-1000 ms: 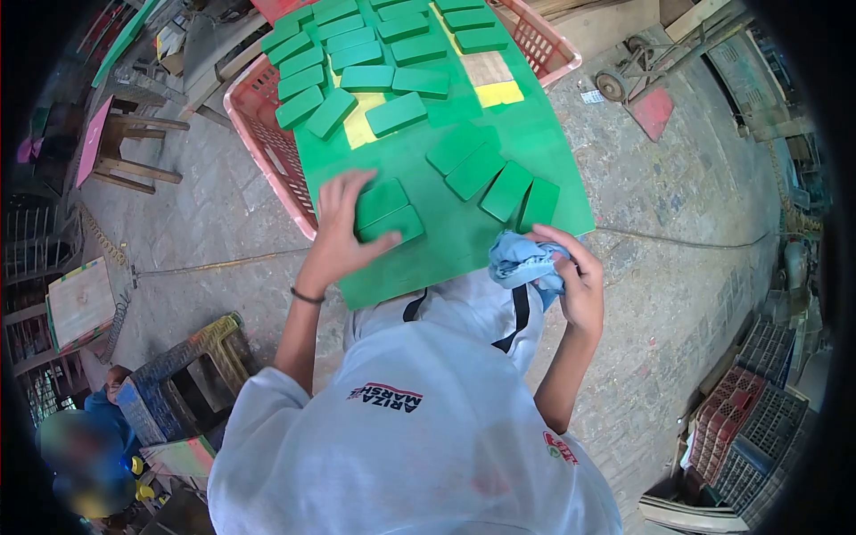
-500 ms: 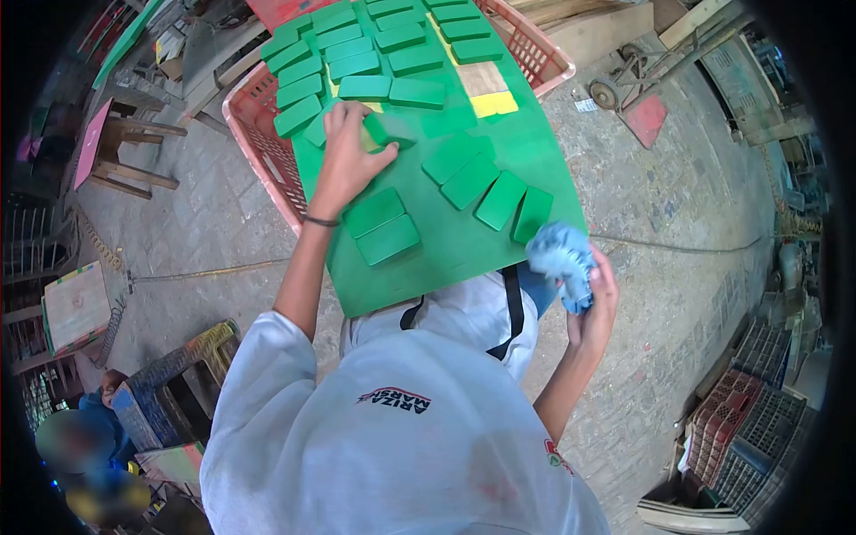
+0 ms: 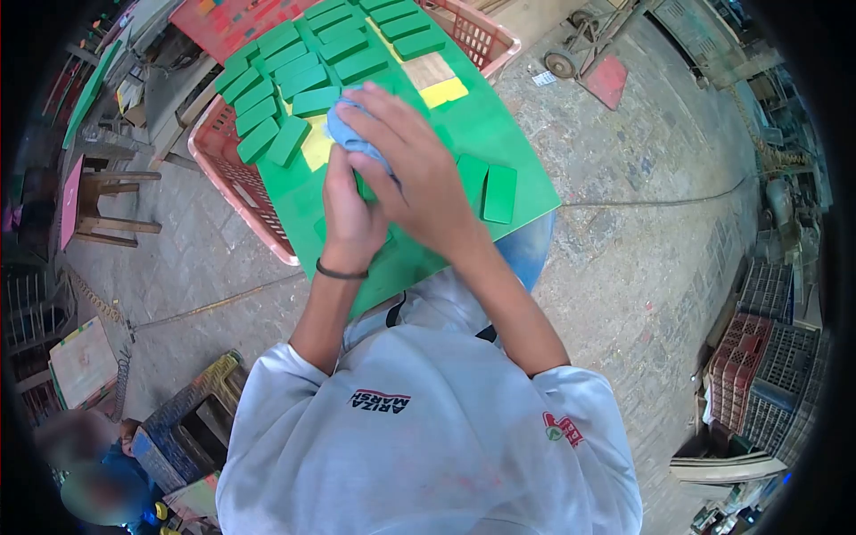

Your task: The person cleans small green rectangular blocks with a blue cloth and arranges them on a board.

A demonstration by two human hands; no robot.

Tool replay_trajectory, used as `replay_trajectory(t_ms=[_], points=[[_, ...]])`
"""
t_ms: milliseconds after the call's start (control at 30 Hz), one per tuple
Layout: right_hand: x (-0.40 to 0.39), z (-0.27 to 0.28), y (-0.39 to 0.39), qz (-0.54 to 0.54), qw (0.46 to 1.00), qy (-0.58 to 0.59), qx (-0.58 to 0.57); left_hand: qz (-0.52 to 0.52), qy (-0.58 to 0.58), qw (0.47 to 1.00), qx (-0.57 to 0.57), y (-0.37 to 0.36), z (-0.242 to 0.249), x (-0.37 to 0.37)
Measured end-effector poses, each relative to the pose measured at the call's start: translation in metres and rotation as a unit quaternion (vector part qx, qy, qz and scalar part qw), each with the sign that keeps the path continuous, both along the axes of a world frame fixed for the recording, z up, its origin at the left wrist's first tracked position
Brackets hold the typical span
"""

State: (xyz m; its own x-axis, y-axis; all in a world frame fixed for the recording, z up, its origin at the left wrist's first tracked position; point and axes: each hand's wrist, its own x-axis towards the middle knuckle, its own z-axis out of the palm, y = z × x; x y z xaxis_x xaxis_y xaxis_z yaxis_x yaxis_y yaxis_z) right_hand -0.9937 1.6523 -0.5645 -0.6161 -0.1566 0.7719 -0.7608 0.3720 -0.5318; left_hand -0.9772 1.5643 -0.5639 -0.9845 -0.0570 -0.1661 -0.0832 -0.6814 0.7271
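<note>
My right hand [image 3: 415, 169] grips a crumpled light-blue cloth [image 3: 349, 127] and presses it over my left hand [image 3: 350, 214]. Between the palms shows part of a green block [image 3: 364, 186], held by my left hand and mostly covered by the fingers and cloth. Both hands are above a green board [image 3: 526, 183]. Rows of green rectangular blocks [image 3: 312, 101] lie on its far half. Closer to me, right of my hands, rests another green block [image 3: 499, 194]; my hands and forearms hide others nearby.
Under the board are pinkish-red plastic crates [image 3: 218, 147]. A small wooden stool with a pink top [image 3: 73, 203] stands at left. Stacked crates [image 3: 744, 357] are at right, and a hand cart [image 3: 580, 58] at upper right. A hose [image 3: 642, 203] crosses the floor. Another person [image 3: 116, 473] is at lower left.
My right hand has brought the cloth from the board's right edge up and left to my left hand. My left hand has lifted a block off the board. The view has shifted slightly.
</note>
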Motion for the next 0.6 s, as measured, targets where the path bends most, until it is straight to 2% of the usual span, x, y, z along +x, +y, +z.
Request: replay_trajectory(t_ms=[133, 200, 233, 267, 300, 333, 367, 400, 467, 533, 567, 600], points=[[0.018, -0.015, -0.008, -0.007, 0.999, -0.049, -0.019, 0.010, -0.014, 0.998, 0.059, -0.009, -0.035, -0.012], [0.033, -0.020, 0.001, 0.005, 0.994, -0.104, 0.028, -0.154, 0.079, 0.954, 0.245, -0.021, -0.075, -0.010], [0.037, -0.014, 0.013, 0.005, 0.995, -0.100, 0.028, -0.131, 0.048, 0.968, 0.208, -0.018, -0.073, -0.006], [0.039, -0.003, 0.029, 0.048, 0.980, -0.191, 0.024, -0.134, 0.051, 0.968, 0.207, -0.016, -0.069, -0.010], [0.042, 0.007, 0.037, 0.090, 0.955, -0.282, 0.019, -0.095, -0.023, 0.984, 0.152, -0.013, -0.055, -0.012], [0.036, 0.015, 0.039, 0.085, 0.955, -0.285, 0.017, -0.054, -0.097, 0.989, 0.095, -0.010, -0.044, -0.011], [0.024, 0.022, 0.042, 0.036, 0.975, -0.217, -0.040, -0.058, -0.103, 0.988, 0.096, -0.010, -0.040, -0.010], [0.015, 0.024, 0.045, -0.015, 0.984, -0.147, -0.096, -0.087, -0.065, 0.991, 0.083, -0.013, -0.038, -0.010], [-0.002, -0.003, 0.022, -0.022, 0.992, -0.104, -0.072, -0.122, -0.022, 0.990, 0.069, -0.005, -0.026, -0.013], [0.000, -0.022, 0.003, -0.028, 0.997, -0.054, -0.050, 0.071, -0.080, 0.993, 0.047, 0.010, -0.010, -0.018], [0.013, -0.027, -0.003, -0.024, 0.997, -0.055, -0.041, 0.075, -0.073, 0.993, 0.050, 0.002, -0.023, -0.023], [0.023, -0.027, -0.007, -0.017, 0.998, -0.056, -0.033, 0.009, -0.029, 0.996, 0.087, -0.017, -0.051, -0.029]])
